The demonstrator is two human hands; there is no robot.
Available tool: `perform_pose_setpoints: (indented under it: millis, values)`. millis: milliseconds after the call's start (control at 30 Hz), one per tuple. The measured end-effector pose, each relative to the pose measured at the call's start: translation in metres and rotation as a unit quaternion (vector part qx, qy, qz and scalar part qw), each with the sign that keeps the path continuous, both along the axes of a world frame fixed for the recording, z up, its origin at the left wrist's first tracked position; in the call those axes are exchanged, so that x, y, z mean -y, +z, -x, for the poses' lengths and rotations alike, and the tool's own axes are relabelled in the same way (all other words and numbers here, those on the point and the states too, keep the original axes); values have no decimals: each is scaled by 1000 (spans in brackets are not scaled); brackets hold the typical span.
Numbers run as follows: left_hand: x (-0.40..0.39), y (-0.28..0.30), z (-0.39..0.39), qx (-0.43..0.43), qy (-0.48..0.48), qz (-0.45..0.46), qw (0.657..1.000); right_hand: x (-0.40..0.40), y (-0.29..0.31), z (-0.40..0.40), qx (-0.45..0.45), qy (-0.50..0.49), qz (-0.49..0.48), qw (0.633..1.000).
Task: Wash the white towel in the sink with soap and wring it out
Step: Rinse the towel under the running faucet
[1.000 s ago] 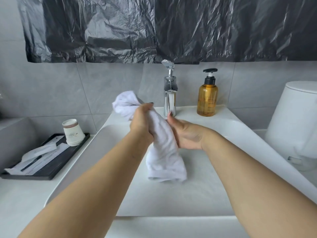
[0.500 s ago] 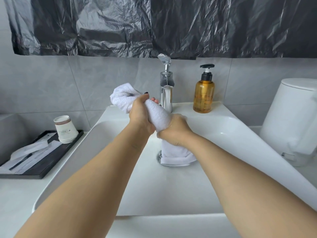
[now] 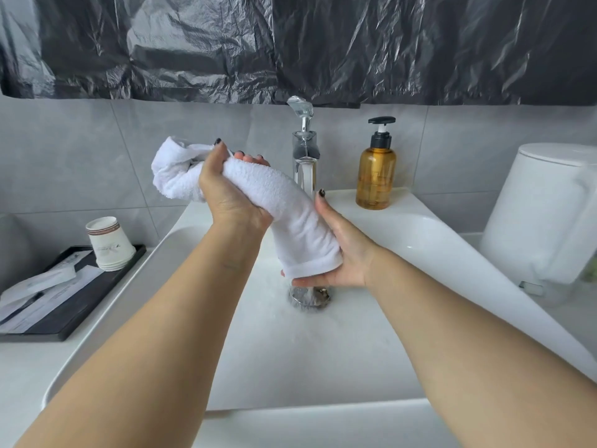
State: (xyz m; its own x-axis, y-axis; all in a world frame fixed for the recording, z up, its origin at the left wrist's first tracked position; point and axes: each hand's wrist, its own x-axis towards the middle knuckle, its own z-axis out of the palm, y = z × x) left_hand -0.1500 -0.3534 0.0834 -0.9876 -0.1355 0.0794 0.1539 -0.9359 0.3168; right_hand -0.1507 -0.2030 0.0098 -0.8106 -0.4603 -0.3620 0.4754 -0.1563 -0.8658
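Note:
The white towel (image 3: 284, 208) is rolled into a thick twist above the white sink (image 3: 323, 357). My left hand (image 3: 231, 195) is clenched around its upper part, with a bunched end sticking out to the left. My right hand (image 3: 342, 253) cups the lower end from the right and underneath, thumb up along the roll. Water runs from the towel's bottom onto the metal drain (image 3: 310, 297). The amber soap bottle (image 3: 376, 169) with a black pump stands on the sink's back ledge, right of the chrome tap (image 3: 304, 153).
A black tray (image 3: 80, 305) with a stack of paper cups (image 3: 109, 244) and wrapped items lies on the counter at the left. A white bin (image 3: 549, 218) stands at the right. Black plastic sheeting (image 3: 290, 43) hangs on the wall above.
My right hand has slid down the towel from the middle to the lower end and opened into a cupping hold. The towel's lower part now hangs free of the basin, and water drips from it.

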Motion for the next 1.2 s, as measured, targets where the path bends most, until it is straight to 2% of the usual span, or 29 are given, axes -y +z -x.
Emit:
perform_pose_setpoints:
  millis: [67, 133, 200, 300, 367, 600, 767, 933, 1000, 1100, 1200]
  values:
    - [1, -2, 1, 9, 12, 0, 1000, 9, 0, 0, 78, -18, 48, 996]
    - [1, -4, 1, 18, 16, 24, 999, 18, 3, -2, 109, -15, 63, 992]
    - [-2, -8, 1, 31, 7, 58, 998, 22, 8, -6, 101, -51, 65, 991]
    - [-9, -14, -1, 54, -3, 104, 993, 21, 15, -5, 73, -170, 80, 979]
    - [-16, -19, -2, 78, 1, 149, 986, 18, 18, -4, 63, -216, 93, 970]
    - [-20, -31, -4, 153, -12, 232, 961, 22, 18, -2, -9, -265, 25, 964]
    - [-11, -35, -5, 190, -41, 246, 949, 26, 13, 1, -25, -306, -23, 951]
    - [-14, -30, -7, 131, -59, 234, 961, 8, 21, 0, 8, -241, -71, 968]
    - [-15, -30, -8, 113, -89, 259, 955, -6, 30, 1, 0, -204, -141, 969]
    - [-19, -34, -8, 110, -128, 291, 942, -32, 43, 3, 11, -159, -249, 955]
    - [-27, -37, -9, 100, -146, 290, 941, -50, 63, 1, -51, -101, -386, 916]
